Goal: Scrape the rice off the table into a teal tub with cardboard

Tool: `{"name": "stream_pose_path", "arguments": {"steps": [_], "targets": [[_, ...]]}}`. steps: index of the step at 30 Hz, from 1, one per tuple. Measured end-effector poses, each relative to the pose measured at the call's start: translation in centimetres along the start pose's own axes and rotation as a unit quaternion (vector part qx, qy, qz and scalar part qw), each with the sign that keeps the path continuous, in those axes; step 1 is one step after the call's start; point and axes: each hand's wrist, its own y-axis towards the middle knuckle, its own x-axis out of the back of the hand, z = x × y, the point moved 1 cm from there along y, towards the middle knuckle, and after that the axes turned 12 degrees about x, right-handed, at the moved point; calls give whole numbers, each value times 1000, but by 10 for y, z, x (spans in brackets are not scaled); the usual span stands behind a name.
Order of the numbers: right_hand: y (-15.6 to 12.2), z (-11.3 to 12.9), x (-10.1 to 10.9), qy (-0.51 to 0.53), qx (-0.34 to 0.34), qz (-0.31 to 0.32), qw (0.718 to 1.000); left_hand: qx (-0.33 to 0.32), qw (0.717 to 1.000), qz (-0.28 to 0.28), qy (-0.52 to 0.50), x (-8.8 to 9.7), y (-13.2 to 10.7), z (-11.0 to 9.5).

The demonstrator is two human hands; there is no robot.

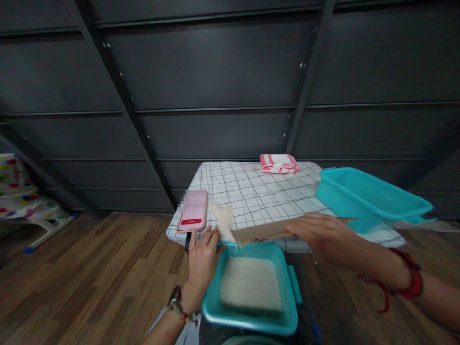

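My right hand (319,235) grips a long flat strip of cardboard (264,232), held along the table's near edge. The strip's left end touches a small heap of white rice (223,219) on the checked tablecloth. Below that edge, a teal plastic tub (206,311) holds a broad layer of rice (250,285), and a few grains show at its far rim. My left hand (203,254) rests with its fingers stretched out on the cloth's edge, left of the heap and holding nothing. Just beyond those fingertips lies a phone (194,211) with a pink screen.
A second teal tub (373,201) stands on the table's right side. At the back lies a folded red-and-white towel (278,163). The white checked tablecloth (244,187) covers the table, before a dark panelled wall (215,62). Another covered table (25,191) is far left.
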Motion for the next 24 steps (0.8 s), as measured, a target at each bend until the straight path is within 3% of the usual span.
{"name": "stream_pose_path", "arguments": {"steps": [3, 8, 10, 13, 18, 24], "targets": [[-6, 15, 7, -2, -14, -8, 1000, 1, 1000, -1, -3, 0, 0, 0], [-21, 30, 12, -133, 42, -97, 985, -11, 1000, -3, -2, 1, 0, 1], [-20, 28, 15, -120, 19, -109, 987, -11, 1000, -4, -2, 1, 0, 1], [-16, 16, 19, -84, -38, -81, 992, -6, 1000, -8, -1, 1, 0, 0], [-24, -4, 9, -156, -65, 8, 986, -4, 1000, -15, 4, 0, 0, -1], [-31, 11, 8, -127, -78, -52, 987, -12, 1000, -11, 2, 1, -1, 0]]}}
